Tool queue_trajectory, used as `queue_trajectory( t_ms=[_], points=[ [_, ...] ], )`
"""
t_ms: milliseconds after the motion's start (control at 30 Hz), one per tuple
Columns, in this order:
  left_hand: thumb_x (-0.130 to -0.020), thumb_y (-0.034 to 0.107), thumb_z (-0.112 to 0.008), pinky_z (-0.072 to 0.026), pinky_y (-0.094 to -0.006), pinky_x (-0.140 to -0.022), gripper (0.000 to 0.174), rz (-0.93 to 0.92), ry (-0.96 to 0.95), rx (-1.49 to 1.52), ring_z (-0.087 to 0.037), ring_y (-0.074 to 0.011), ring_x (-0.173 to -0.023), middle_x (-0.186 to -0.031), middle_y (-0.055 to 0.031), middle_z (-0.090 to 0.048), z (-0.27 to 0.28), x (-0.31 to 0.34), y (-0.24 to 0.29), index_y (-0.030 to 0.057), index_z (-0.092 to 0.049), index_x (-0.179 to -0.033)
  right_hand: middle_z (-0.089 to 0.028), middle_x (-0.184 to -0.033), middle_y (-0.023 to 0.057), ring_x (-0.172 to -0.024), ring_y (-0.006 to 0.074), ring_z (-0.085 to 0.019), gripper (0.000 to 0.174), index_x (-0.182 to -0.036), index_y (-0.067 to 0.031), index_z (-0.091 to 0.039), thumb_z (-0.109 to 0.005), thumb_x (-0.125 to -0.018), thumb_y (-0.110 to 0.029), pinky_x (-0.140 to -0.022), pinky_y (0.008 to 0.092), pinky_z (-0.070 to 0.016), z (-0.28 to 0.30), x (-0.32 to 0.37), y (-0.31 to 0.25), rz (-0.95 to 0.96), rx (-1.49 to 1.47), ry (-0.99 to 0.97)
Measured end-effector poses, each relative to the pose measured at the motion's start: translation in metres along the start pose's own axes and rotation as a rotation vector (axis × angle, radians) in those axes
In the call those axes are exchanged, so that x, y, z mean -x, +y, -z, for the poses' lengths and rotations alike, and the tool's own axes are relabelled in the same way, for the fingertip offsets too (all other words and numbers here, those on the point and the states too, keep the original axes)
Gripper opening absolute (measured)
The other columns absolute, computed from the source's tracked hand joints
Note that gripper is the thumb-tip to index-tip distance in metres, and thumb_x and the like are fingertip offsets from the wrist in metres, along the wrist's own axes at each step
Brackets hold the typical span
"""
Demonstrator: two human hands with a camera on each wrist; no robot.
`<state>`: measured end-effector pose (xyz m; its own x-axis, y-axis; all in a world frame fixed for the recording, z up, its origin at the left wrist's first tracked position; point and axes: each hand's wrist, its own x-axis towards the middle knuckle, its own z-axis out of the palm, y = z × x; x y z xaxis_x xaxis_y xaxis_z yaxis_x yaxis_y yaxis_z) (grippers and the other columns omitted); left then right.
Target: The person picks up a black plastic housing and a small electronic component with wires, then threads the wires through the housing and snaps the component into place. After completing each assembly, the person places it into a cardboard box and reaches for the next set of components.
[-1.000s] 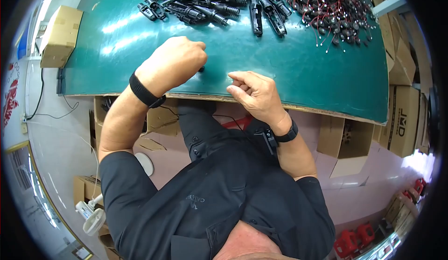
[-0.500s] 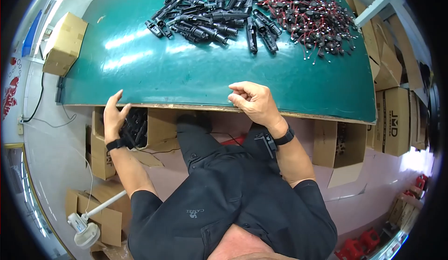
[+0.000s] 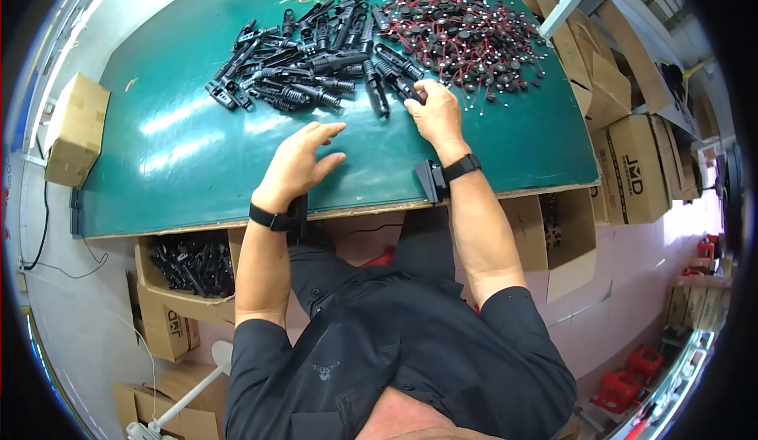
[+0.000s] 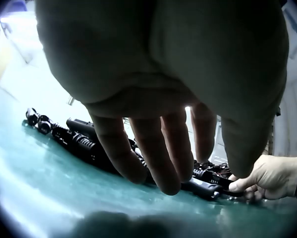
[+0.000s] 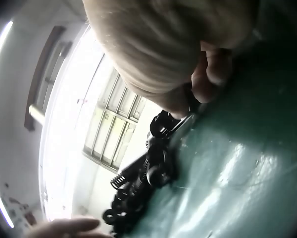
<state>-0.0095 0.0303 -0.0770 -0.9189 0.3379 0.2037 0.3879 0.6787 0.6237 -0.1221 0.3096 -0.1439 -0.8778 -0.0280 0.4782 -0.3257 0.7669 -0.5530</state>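
My right hand (image 3: 440, 120) is at the near right of a pile of black plastic housings (image 3: 316, 65) with ribbed ends. Its thumb and fingers pinch the near end of one black housing (image 3: 397, 81), which lies slanted on the table. In the right wrist view, the curled fingers hide most of that end. My left hand (image 3: 298, 162) hovers over the green tabletop in front of the pile, holding nothing. Its fingers are spread and gently bent in the left wrist view, with the thumb (image 4: 242, 144) apart from them.
A heap of small round black parts with red wires (image 3: 466, 37) sits beside the housings. Under the table's front edge stand an open carton of black pieces (image 3: 225, 310) and another open carton (image 3: 572, 270). A closed carton (image 3: 79, 132) is at the left edge.
My left hand came from the table edge near the lower left carton to above the tabletop. My right hand reached forward from the front edge and took hold of a black housing.
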Motion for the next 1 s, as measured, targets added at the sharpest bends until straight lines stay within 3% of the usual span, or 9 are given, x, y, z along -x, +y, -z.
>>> queue_trajectory(
  t_ms=[100,200,333,467,533,667,833,967,1000],
  points=[
    [-0.091,0.017,-0.083,-0.0585,-0.0380,-0.087,0.048,0.041,0.039,0.098,-0.074,-0.0264,-0.103,-0.117,-0.0121,-0.075,-0.013,0.009,0.004,0.0075,-0.069,-0.136,-0.075,-0.095,0.0097,-0.066,0.0145,-0.071,0.028,-0.113,-0.0001,-0.074,-0.081,-0.091,-0.015,-0.057,0.0326,-0.0566,0.021,0.008,-0.004,-0.423,-0.487,-0.121],
    [-0.094,0.018,-0.083,-0.0584,-0.0352,-0.083,0.046,0.197,0.076,0.348,-0.074,-0.0214,-0.098,-0.109,-0.0117,-0.076,-0.027,0.012,0.014,0.0038,-0.067,-0.135,-0.075,-0.095,0.0083,-0.062,0.0103,-0.068,0.022,-0.111,0.0005,-0.074,-0.079,-0.093,-0.011,-0.052,0.0305,-0.0547,0.039,0.032,-0.026,-0.445,-0.720,-0.081],
    [-0.095,0.020,-0.084,-0.0579,-0.0333,-0.082,0.046,0.324,0.188,0.583,-0.073,-0.0179,-0.096,-0.105,-0.0116,-0.075,-0.048,-0.001,0.022,0.0008,-0.064,-0.132,-0.075,-0.094,0.0141,-0.072,0.0232,-0.073,0.022,-0.109,0.0001,-0.074,-0.079,-0.092,-0.013,-0.067,0.0360,-0.0587,0.025,0.073,-0.065,0.246,-0.406,0.016],
    [-0.096,0.019,-0.081,-0.0576,-0.0371,-0.080,0.044,0.373,0.203,0.380,-0.073,-0.0241,-0.091,-0.101,-0.0149,-0.074,-0.043,0.005,0.011,0.0000,-0.061,-0.130,-0.074,-0.096,0.0161,-0.081,0.0313,-0.073,0.020,-0.104,-0.0011,-0.076,-0.080,-0.090,-0.014,-0.074,0.0397,-0.0586,0.047,0.081,-0.085,0.243,-0.552,-0.309],
    [-0.096,0.018,-0.080,-0.0573,-0.0391,-0.080,0.043,0.364,0.182,0.281,-0.073,-0.0274,-0.090,-0.100,-0.0158,-0.073,-0.030,0.015,0.011,-0.0001,-0.061,-0.130,-0.075,-0.101,0.0147,-0.083,0.0336,-0.073,0.022,-0.109,-0.0040,-0.076,-0.081,-0.090,-0.016,-0.075,0.0411,-0.0588,0.056,0.056,-0.041,0.259,-0.439,-0.107],
    [-0.095,0.017,-0.078,-0.0562,-0.0442,-0.082,0.043,0.292,0.161,0.023,-0.070,-0.0366,-0.089,-0.100,-0.0182,-0.070,-0.015,0.035,0.003,-0.0002,-0.061,-0.131,-0.075,-0.099,0.0130,-0.094,0.0340,-0.075,0.022,-0.107,-0.0068,-0.077,-0.079,-0.092,-0.022,-0.082,0.0443,-0.0596,0.077,0.004,0.073,-0.193,0.133,0.241],
    [-0.093,0.014,-0.078,-0.0543,-0.0459,-0.091,0.049,0.174,0.154,-0.148,-0.066,-0.0406,-0.101,-0.112,-0.0189,-0.067,-0.017,0.040,-0.008,0.0005,-0.061,-0.136,-0.075,-0.098,0.0131,-0.098,0.0352,-0.073,0.024,-0.106,-0.0071,-0.077,-0.080,-0.090,-0.024,-0.085,0.0470,-0.0589,0.080,-0.003,0.087,-0.319,0.260,0.101],
    [-0.091,0.011,-0.079,-0.0534,-0.0442,-0.095,0.053,0.201,0.180,-0.157,-0.065,-0.0389,-0.108,-0.121,-0.0185,-0.066,-0.014,0.048,-0.008,0.0017,-0.061,-0.140,-0.076,-0.095,0.0097,-0.085,0.0277,-0.074,0.025,-0.112,-0.0052,-0.075,-0.079,-0.094,-0.022,-0.075,0.0405,-0.0594,0.084,-0.004,0.085,-0.242,0.290,0.096],
    [-0.090,0.010,-0.079,-0.0532,-0.0434,-0.096,0.054,0.220,0.193,-0.145,-0.065,-0.0383,-0.110,-0.123,-0.0184,-0.065,-0.013,0.051,-0.007,0.0021,-0.061,-0.141,-0.076,-0.094,0.0088,-0.081,0.0241,-0.073,0.024,-0.111,-0.0044,-0.075,-0.079,-0.096,-0.022,-0.073,0.0380,-0.0590,0.088,0.001,0.085,-0.299,0.052,0.134]
  ],
)
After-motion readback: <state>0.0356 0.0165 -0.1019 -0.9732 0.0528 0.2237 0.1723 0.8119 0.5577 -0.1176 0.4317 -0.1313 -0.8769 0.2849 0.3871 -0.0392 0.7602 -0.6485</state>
